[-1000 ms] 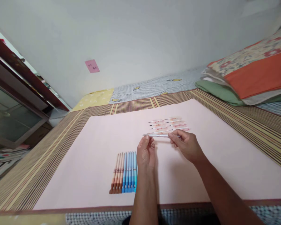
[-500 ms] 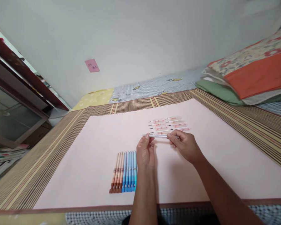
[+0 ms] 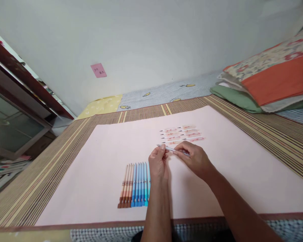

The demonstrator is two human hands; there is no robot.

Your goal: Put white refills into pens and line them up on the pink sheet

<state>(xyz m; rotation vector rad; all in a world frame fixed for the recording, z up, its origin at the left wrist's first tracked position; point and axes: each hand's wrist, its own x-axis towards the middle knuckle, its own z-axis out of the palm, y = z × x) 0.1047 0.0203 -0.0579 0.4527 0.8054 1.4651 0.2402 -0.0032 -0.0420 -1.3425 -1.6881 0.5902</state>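
Observation:
Both my hands pinch one thin pale-blue pen (image 3: 170, 148) over a pink sheet (image 3: 96, 168). My left hand (image 3: 158, 164) grips it near its pointed left end, fingers closed. My right hand (image 3: 193, 158) holds the other end, fingers closed. The pen tilts, left end farther, right end nearer me. Just beyond my hands lies a row of several uncapped pink-patterned pens (image 3: 181, 134). To the left of my left wrist lies a tight row of caps or barrels (image 3: 134, 185), some brown-orange, some blue.
The pink sheet rests on a striped woven mat (image 3: 40, 174). Folded bedding and a pillow (image 3: 272, 77) are stacked at the right. A dark wooden window frame (image 3: 17, 111) is at the left, and a pink note (image 3: 98, 70) sticks to the white wall.
My right hand has slid left along the pen toward my left hand and come nearer me. The pen has turned from level to slanted. Both rows stay put.

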